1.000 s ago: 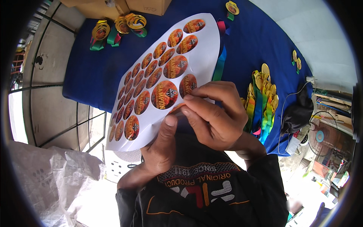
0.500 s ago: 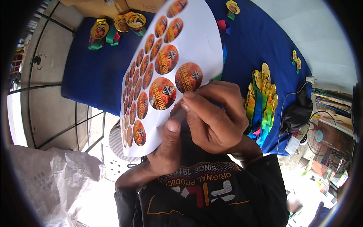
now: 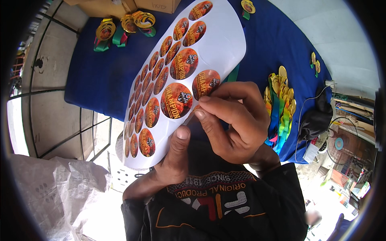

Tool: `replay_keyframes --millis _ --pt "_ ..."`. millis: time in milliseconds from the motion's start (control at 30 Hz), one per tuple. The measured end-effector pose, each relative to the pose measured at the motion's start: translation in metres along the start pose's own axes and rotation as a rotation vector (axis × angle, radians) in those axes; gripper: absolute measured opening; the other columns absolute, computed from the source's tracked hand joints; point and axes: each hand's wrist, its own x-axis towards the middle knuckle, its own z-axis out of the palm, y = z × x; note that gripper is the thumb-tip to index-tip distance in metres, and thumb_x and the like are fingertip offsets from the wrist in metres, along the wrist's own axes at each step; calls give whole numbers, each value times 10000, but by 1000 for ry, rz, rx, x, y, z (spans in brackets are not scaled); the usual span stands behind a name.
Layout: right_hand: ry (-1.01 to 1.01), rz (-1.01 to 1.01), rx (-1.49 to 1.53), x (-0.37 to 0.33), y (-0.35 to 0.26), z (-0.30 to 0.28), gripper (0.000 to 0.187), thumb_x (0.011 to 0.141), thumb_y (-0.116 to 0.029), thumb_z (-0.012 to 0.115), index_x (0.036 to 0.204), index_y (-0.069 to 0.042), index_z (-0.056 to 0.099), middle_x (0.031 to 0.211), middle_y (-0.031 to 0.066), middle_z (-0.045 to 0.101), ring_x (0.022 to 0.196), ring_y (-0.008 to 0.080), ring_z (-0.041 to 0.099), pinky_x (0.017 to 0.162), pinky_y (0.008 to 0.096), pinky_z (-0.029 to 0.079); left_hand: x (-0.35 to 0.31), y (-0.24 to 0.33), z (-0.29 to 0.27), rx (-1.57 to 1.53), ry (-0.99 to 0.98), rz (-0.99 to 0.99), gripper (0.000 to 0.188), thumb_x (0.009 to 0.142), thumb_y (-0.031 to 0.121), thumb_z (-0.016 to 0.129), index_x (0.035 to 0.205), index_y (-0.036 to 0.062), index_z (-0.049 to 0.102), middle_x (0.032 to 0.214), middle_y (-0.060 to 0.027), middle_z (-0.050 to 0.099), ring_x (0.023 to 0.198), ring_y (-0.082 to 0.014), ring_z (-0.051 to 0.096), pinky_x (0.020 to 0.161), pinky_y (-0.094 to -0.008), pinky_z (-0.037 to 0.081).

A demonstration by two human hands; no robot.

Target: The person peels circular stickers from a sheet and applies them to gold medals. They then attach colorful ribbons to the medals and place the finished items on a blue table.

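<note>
A white sheet of round orange-red stickers (image 3: pixel 222 38) is held up in front of me, curved and tilted. My left hand (image 3: pixel 177 154) grips its lower edge, the thumb lying along the front and the other fingers hidden behind. At the right-hand edge of the sheet my right hand (image 3: pixel 237 120) pinches with thumb and forefinger. A sliver of an orange sticker (image 3: pixel 197 108) shows at those fingertips, beside a round sticker (image 3: pixel 177 100) that lies flat on the sheet. How far the pinched sticker is off its backing I cannot tell.
Behind the sheet spreads a table with a blue cloth (image 3: pixel 265 44). Gold medals with ribbons lie at its far left (image 3: pixel 105 30), and a heap of medals (image 3: pixel 281 92) lies at the right. Cardboard boxes (image 3: pixel 161 5) stand at the back. A fan (image 3: pixel 339 143) is at far right.
The sheet has shifted a little to the right and turned to face me more. My right hand has moved slightly right with its pinch still at the edge.
</note>
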Motion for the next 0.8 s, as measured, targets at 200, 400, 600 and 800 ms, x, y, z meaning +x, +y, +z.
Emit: replay_keyframes --millis 200,400,600,800 --pt "2 -58 -1 -6 2 5 262 816 57 811 1055 -14 730 994 140 665 802 162 651 642 246 520 -1 3 0 80 27 17 572 1041 273 603 1485 -39 421 1452 -195 535 1355 -306 523 1174 -442 361" --pt "-8 -45 14 -9 4 5 258 808 74 803 1040 -5 725 990 137 665 816 175 655 667 267 525 -3 6 -3 191 -21 71 564 1047 259 595 1475 -64 421 1429 -211 544 1347 -314 524 1163 -443 384" --pt "-34 -9 37 -14 3 3 245 805 80 786 1024 -1 714 1015 136 655 840 181 663 695 276 531 -2 7 -1 185 -58 74 527 1054 245 584 1455 -69 450 1416 -211 551 1327 -307 534 1159 -440 387" --pt "-51 -20 55 -11 5 1 299 794 38 795 1080 12 708 1102 163 647 900 203 687 763 291 563 -4 17 3 153 45 -67 498 1040 199 617 1442 -56 470 1382 -180 582 1266 -270 566 1109 -408 423"
